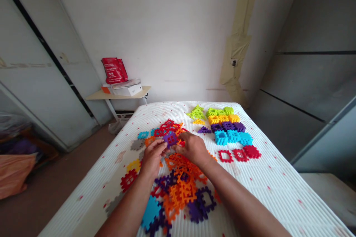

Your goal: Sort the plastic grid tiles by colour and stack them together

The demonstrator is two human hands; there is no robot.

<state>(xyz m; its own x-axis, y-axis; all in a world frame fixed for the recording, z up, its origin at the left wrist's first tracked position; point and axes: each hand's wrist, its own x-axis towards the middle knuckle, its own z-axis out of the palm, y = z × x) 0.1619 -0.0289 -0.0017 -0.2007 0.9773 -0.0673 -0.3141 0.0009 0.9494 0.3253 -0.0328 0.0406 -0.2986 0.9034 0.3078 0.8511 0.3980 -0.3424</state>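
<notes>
A purple interlocking plastic tile (170,139) with a four-pane window cutout is in my left hand (152,155), pinched at its lower left edge. My right hand (193,148) is just to the right of this tile, over the loose pile. Its thumb and forefinger are curved and apart, with orange and red pieces showing between them; whether they touch a piece I cannot tell. Beneath both hands spreads a mixed pile of toothed pieces, including orange tiles (183,189), red tiles (168,127), a blue tile (151,213) and purple tiles (198,207).
On the bed-like surface (267,196), rows grouped by colour lie to the right: green (219,112), yellow (224,119), purple (228,126), blue (233,137) and red (240,154). A small table (122,96) with a red bag (114,70) stands at the wall.
</notes>
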